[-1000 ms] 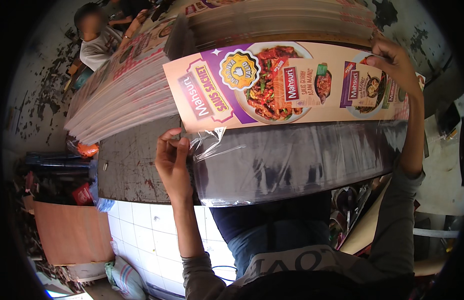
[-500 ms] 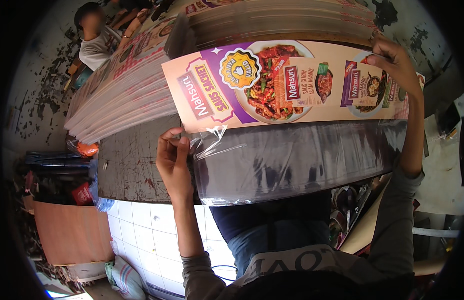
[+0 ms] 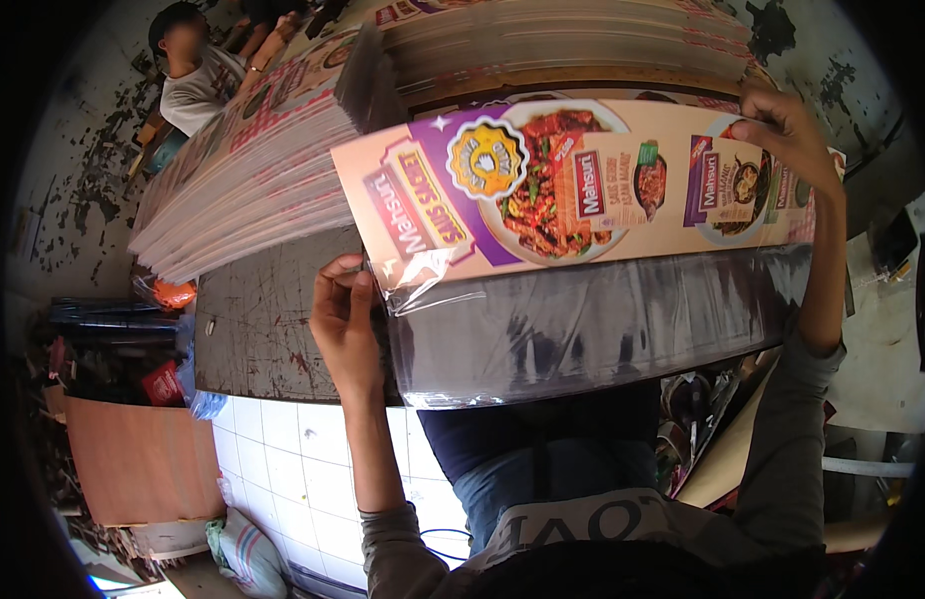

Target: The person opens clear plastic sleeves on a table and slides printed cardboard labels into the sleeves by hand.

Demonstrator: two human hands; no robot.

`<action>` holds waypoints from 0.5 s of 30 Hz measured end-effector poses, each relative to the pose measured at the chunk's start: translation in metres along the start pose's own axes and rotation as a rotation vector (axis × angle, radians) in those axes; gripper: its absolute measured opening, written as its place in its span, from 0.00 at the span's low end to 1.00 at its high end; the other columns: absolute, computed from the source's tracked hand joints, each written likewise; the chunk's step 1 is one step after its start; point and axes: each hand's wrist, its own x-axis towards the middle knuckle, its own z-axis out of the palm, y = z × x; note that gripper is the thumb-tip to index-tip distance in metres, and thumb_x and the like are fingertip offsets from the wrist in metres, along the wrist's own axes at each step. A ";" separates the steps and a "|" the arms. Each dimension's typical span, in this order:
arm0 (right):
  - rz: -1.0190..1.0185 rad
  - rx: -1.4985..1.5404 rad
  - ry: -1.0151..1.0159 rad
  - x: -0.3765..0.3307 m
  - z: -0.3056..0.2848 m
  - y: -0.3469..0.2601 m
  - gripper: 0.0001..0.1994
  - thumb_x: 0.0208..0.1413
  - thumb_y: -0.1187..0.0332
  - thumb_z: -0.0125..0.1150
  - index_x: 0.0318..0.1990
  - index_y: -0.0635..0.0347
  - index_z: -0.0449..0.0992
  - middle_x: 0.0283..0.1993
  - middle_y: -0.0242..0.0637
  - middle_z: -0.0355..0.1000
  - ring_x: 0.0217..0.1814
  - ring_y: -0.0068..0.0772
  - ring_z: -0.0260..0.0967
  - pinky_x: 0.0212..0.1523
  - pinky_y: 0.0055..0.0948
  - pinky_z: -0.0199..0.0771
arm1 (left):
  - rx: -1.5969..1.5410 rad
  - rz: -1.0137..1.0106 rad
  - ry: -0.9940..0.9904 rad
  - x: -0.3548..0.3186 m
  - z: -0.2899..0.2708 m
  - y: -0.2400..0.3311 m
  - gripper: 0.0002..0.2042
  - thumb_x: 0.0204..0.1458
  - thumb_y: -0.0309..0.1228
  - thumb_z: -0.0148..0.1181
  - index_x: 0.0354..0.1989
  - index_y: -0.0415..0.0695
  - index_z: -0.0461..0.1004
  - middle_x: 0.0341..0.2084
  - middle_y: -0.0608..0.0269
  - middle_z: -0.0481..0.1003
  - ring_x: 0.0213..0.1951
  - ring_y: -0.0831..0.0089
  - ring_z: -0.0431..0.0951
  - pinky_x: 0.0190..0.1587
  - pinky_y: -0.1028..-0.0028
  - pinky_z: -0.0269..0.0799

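A long printed cardboard strip [image 3: 582,190], with food pictures on peach and purple, lies slantwise across the bench. My right hand [image 3: 790,125] grips its far right edge between thumb and fingers. Closer to my body lies a stack of clear plastic sleeves [image 3: 582,319], shiny and dark-looking. My left hand [image 3: 345,319] is closed at the upper left corner of the stack, thumb against fingers, pinching the lifted clear film. That glossy film overlaps the strip's lower left corner; whether the corner is inside the sleeve I cannot tell.
A tall fanned stack of similar printed strips [image 3: 253,170] stands at the left on the scratched bench [image 3: 268,319]. Another stack [image 3: 572,45] lies along the back. A person [image 3: 193,75] sits at the far left. A brown board [image 3: 143,459] stands below left, beside white floor tiles [image 3: 283,449].
The printed strip has come nearer to me, its lower left corner now at the lifted film. Both hands have hardly moved. More strips behind it have come into sight.
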 end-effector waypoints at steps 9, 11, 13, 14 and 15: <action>-0.001 -0.070 -0.131 0.007 0.027 0.012 0.14 0.51 0.64 0.59 0.26 0.65 0.63 0.27 0.32 0.56 0.29 0.24 0.54 0.29 0.25 0.57 | -0.008 -0.029 -0.036 0.001 -0.004 -0.003 0.06 0.54 0.22 0.50 0.40 0.37 0.68 0.31 0.65 0.71 0.35 0.82 0.70 0.40 0.82 0.64; -0.013 -0.103 -0.122 0.006 0.032 0.017 0.13 0.50 0.64 0.59 0.28 0.66 0.66 0.29 0.35 0.59 0.30 0.28 0.57 0.31 0.27 0.60 | -0.019 -0.021 -0.043 0.002 -0.003 -0.002 0.07 0.54 0.22 0.50 0.41 0.37 0.68 0.32 0.65 0.72 0.35 0.81 0.70 0.40 0.82 0.64; -0.084 -0.239 -0.188 0.007 0.036 0.016 0.13 0.50 0.63 0.59 0.33 0.66 0.70 0.34 0.37 0.62 0.34 0.34 0.62 0.36 0.30 0.62 | -0.028 -0.017 -0.049 0.002 -0.003 -0.003 0.07 0.55 0.22 0.50 0.41 0.37 0.68 0.32 0.65 0.72 0.35 0.81 0.70 0.40 0.81 0.64; -0.010 -0.202 -0.187 0.008 0.036 0.012 0.15 0.48 0.60 0.61 0.35 0.64 0.73 0.34 0.36 0.65 0.38 0.35 0.63 0.39 0.30 0.63 | -0.035 -0.020 -0.044 0.002 -0.002 -0.003 0.07 0.55 0.22 0.50 0.41 0.37 0.68 0.32 0.64 0.72 0.35 0.81 0.70 0.40 0.81 0.64; -0.010 -0.203 -0.186 0.007 0.036 0.013 0.15 0.48 0.60 0.61 0.35 0.64 0.73 0.34 0.36 0.65 0.38 0.35 0.63 0.39 0.30 0.63 | -0.043 -0.023 -0.041 0.002 -0.002 -0.003 0.07 0.55 0.22 0.50 0.41 0.37 0.67 0.32 0.64 0.72 0.36 0.81 0.70 0.41 0.82 0.64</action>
